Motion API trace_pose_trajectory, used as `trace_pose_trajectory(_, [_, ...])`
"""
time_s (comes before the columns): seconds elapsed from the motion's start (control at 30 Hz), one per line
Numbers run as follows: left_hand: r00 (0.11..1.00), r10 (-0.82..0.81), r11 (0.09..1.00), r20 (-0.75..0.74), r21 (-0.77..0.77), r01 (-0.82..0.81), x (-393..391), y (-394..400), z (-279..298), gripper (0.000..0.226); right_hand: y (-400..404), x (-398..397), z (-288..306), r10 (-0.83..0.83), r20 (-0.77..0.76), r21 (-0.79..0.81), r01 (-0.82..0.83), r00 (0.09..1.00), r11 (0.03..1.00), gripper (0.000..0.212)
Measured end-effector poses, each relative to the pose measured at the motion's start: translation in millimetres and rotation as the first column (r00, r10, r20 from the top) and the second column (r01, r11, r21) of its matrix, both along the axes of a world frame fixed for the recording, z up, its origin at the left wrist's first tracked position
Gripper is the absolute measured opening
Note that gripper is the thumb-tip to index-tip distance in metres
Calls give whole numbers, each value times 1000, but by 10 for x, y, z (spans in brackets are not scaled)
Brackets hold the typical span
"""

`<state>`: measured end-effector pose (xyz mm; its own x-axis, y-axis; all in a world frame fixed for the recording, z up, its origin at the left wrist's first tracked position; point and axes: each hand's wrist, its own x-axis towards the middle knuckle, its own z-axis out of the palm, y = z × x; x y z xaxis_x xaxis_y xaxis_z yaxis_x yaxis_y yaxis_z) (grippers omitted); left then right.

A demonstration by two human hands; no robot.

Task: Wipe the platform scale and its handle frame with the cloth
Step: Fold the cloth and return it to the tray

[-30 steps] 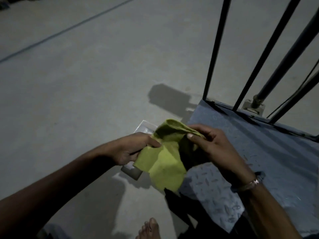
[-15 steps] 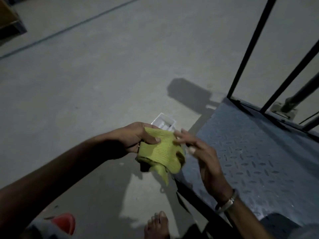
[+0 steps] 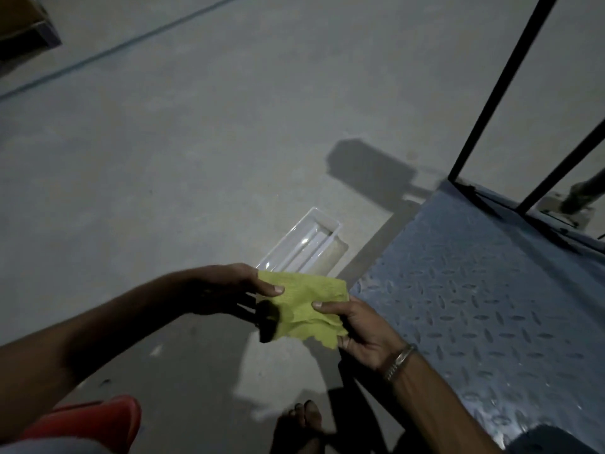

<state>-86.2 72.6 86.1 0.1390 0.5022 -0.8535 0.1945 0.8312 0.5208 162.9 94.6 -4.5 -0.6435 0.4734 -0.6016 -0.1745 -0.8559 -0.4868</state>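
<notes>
Yellow-green cloth (image 3: 306, 304), folded: your left hand (image 3: 226, 288) pinches its upper left edge under the thumb, your right hand (image 3: 363, 334) pinches its lower right edge, held in the air just left of the platform scale (image 3: 474, 306). Scale: blue tread plate, black handle frame (image 3: 497, 93) rising at its far edge. Floor: clear plastic tray (image 3: 301, 245) beyond the cloth.
</notes>
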Motion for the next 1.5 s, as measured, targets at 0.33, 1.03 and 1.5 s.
trace_pose_trajectory(0.33, [824, 555, 818, 117, 107, -566, -116, -70, -1318, 31, 1128, -324, -260, 119, 526, 331, -332, 842, 883, 28])
trace_pose_trajectory(1.03, [458, 779, 592, -429, 744, -310, 234, 530, -2172, 37, 1870, -1309, -1468, -401, 668, 699, -713, 627, 49, 16])
trace_pose_trajectory(1.5, [445, 216, 868, -869, 379, 320, 356, 626, -2271, 36, 1654, -1442, -1341, -237, 928, 249, -952, 287, -179, 47])
